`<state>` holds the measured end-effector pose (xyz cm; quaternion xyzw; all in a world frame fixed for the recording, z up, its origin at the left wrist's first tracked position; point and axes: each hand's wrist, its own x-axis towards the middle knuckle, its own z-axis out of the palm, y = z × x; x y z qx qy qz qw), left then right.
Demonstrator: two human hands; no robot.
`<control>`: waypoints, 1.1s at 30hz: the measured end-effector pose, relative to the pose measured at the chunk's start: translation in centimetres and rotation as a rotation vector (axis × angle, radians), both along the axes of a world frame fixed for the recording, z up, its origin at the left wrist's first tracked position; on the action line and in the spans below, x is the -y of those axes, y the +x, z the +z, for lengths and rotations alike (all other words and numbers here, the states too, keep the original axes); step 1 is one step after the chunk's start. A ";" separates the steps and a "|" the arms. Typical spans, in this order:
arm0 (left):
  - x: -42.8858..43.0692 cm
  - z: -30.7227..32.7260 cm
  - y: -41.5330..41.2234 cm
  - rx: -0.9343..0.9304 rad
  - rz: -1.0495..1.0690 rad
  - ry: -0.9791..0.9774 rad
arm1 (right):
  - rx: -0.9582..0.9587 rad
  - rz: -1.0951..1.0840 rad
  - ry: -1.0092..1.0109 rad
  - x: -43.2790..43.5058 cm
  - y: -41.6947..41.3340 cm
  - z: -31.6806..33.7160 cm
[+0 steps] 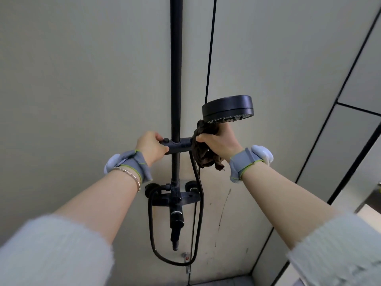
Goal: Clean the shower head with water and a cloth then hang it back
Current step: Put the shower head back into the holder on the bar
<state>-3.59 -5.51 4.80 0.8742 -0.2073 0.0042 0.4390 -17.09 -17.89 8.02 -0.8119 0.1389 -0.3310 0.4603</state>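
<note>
The black round shower head (227,108) is up at the right of the vertical black rail (176,79), its nozzle face turned down. My right hand (218,141) grips its handle together with a brown cloth (206,157), which hangs down below the fist. The handle itself is hidden by the hand and the cloth. My left hand (151,146) is closed on the left end of the black sliding holder (177,144) that crosses the rail. A black hose (201,195) drops from the handle and loops below.
Below the holder sits the black mixer valve (175,196) with a spout (176,228) pointing down. A thin black cord (210,58) runs up the pale wall. Grey tiles with dark joints (350,75) lie at the right. A small metal hook (186,258) is low on the wall.
</note>
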 end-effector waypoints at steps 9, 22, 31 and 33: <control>-0.2 -0.6 0.1 -0.010 -0.002 -0.090 | -0.058 -0.153 -0.084 -0.6 0.9 -1.0; -0.1 -1.3 -0.1 0.045 -0.008 -0.108 | 0.107 -0.057 0.106 -0.5 -1.1 -0.9; -0.4 -1.5 -0.2 0.033 -0.027 -0.122 | 0.094 -0.139 0.061 -1.6 0.5 -1.6; -0.4 -1.5 -0.4 0.032 -0.025 -0.095 | 0.043 -0.119 0.062 -1.4 0.3 -1.4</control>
